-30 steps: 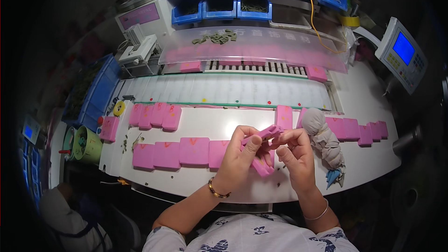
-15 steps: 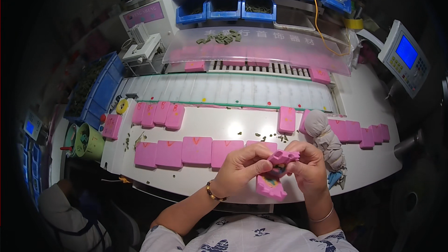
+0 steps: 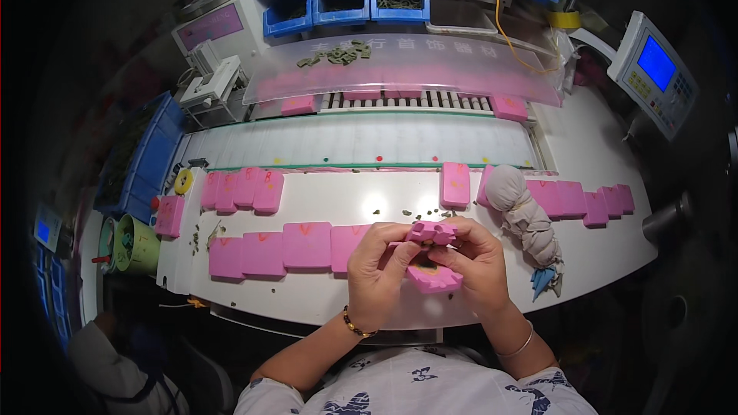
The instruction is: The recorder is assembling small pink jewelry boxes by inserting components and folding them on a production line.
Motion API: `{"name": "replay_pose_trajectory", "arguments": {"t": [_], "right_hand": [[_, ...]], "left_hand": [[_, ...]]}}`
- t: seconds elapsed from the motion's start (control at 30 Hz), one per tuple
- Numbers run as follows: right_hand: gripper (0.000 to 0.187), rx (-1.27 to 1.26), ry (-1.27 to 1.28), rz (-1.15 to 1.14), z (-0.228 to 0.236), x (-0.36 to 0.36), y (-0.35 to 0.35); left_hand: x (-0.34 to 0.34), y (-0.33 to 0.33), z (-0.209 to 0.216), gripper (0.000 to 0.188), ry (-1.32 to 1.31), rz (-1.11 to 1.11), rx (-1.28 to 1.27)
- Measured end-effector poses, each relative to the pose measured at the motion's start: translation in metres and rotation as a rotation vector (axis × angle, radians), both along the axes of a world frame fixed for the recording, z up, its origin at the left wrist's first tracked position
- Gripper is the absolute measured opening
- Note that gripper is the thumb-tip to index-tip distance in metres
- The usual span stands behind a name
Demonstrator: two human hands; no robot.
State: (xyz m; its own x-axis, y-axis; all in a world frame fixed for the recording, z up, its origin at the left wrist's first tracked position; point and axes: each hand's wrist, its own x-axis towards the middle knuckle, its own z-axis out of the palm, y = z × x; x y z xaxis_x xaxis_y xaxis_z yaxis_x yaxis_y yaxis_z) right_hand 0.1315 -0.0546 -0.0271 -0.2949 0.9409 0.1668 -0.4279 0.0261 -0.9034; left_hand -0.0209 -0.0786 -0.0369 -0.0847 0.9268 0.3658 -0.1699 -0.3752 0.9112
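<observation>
Between my hands is a pink rubber mold (image 3: 435,281), held above the front edge of the white table. Its two toothed halves are parted, the upper one bent back, and a darker cavity shows in the lower one. My left hand (image 3: 375,267) grips the mold's left side with fingers and thumb. On the other side, my right hand (image 3: 480,270) pinches it, the thumb near the cavity. Small dark green pieces (image 3: 411,214) lie scattered just beyond my hands. A row of closed pink mold blocks (image 3: 307,246) stretches off to the left of them.
More pink blocks (image 3: 455,184) stand farther back and along the right. A wrapped cloth bundle (image 3: 523,207) lies right of my hands. Beyond runs a whitish conveyor belt (image 3: 361,138). Blue bins (image 3: 400,1) line the back; a green bucket (image 3: 138,244) stands left, a control panel (image 3: 653,69) right.
My hands and the mold appear slightly farther left and higher in view, with the mold turned somewhat. The whole scene has shifted as my head moved. The colored dots on the belt sit elsewhere.
</observation>
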Motion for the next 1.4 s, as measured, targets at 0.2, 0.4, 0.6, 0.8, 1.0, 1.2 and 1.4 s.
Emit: {"name": "replay_pose_trajectory", "arguments": {"t": [0.2, 0.4, 0.6, 0.8, 1.0, 1.2, 1.4], "right_hand": [[0.021, -0.231, 0.183, 0.153, 0.002, 0.009, -0.003], [0.021, -0.255, 0.137, 0.107, -0.001, 0.010, -0.002], [0.016, -0.115, 0.004, 0.060, 0.005, 0.007, -0.002], [0.020, -0.357, 0.163, 0.153, 0.001, 0.007, -0.003], [0.026, -0.077, -0.105, -0.039, 0.027, -0.008, 0.000], [0.026, 0.486, -0.539, -0.218, 0.029, -0.007, -0.002], [0.027, 0.495, -0.485, -0.115, 0.023, 0.009, 0.005]], "left_hand": [[-0.004, -0.009, -0.001, 0.019, -0.183, -0.144, -0.156], [-0.009, -0.007, 0.000, 0.021, -0.155, -0.190, -0.216], [-0.014, -0.009, 0.001, 0.022, -0.031, -0.137, -0.179], [-0.011, -0.006, 0.004, 0.026, -0.312, -0.254, -0.383], [-0.012, -0.007, 0.015, 0.032, -0.180, -0.111, -0.369], [-0.009, -0.011, 0.012, 0.033, 0.203, 0.009, -0.055], [-0.029, 0.000, 0.009, 0.028, -0.151, -0.381, -0.191]]}}
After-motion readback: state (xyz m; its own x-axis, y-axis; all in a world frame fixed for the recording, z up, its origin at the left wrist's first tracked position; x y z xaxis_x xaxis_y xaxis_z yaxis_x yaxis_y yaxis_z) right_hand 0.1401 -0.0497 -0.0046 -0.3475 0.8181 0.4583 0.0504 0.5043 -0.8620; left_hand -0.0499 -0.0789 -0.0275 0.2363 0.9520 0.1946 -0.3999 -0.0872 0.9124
